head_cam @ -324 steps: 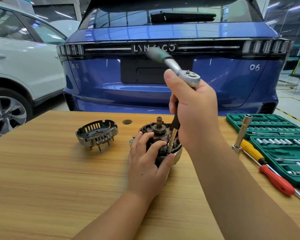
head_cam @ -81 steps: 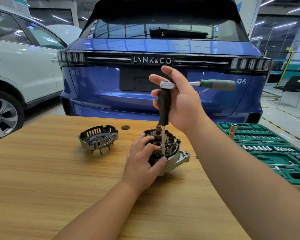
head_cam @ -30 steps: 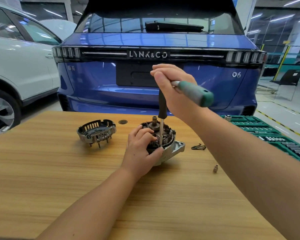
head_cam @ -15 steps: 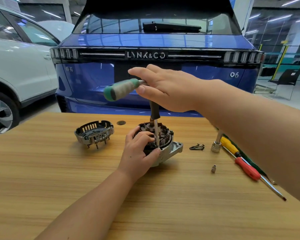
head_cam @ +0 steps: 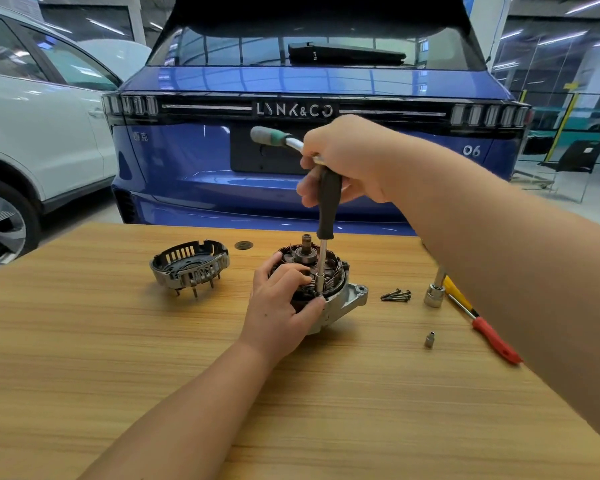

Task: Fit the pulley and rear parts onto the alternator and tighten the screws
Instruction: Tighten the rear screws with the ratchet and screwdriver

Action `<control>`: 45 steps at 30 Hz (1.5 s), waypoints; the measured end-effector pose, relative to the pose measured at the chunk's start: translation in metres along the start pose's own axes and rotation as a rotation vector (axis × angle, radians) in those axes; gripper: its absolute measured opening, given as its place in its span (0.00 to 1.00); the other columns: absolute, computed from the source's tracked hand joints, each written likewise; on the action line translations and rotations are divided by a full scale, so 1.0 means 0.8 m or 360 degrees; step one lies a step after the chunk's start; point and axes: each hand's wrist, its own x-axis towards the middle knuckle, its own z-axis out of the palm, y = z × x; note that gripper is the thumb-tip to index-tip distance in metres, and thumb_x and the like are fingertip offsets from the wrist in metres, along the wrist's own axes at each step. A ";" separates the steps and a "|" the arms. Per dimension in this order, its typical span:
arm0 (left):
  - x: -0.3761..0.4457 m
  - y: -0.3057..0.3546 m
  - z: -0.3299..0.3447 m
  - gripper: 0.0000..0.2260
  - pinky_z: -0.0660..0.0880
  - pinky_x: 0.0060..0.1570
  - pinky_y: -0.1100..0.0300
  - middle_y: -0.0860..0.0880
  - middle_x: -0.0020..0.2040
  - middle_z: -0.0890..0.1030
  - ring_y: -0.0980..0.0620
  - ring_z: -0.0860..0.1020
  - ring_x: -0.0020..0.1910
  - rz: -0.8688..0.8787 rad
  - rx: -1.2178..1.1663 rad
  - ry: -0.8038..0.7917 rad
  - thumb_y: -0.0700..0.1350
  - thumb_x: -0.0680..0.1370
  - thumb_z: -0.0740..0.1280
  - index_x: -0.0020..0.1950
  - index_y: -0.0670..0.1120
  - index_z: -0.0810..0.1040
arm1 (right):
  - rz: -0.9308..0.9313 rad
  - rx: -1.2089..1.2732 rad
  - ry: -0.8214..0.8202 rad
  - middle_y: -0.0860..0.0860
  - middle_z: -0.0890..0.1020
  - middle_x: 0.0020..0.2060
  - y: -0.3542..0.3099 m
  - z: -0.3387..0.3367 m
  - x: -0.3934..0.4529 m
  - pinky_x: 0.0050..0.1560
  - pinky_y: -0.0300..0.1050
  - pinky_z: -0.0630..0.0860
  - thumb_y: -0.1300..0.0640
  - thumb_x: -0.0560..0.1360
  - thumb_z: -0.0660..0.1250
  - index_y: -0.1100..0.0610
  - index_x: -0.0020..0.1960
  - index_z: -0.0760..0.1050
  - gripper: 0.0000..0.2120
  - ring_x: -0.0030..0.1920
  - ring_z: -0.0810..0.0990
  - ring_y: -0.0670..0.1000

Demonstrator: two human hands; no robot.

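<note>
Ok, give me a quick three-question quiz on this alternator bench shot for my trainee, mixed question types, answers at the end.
1. True or false: the left hand grips the alternator on the table.
2. Which tool does the right hand hold? A) red screwdriver B) ratchet with a long extension C) pliers
3. Fill in: the slotted rear cover sits on the person's ____ side of the alternator.

Key
1. True.
2. B: the ratchet drives an extension standing upright into the alternator; the red screwdriver lies on the table.
3. Left; the loose screws lie to the right.
</note>
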 end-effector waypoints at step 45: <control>-0.001 0.004 -0.003 0.09 0.56 0.71 0.52 0.56 0.63 0.78 0.53 0.56 0.76 -0.0026 -0.0045 -0.0018 0.47 0.76 0.74 0.54 0.47 0.80 | -0.1263 -0.1137 0.0530 0.49 0.75 0.48 0.056 0.018 -0.017 0.48 0.50 0.72 0.45 0.85 0.51 0.50 0.66 0.76 0.19 0.51 0.74 0.53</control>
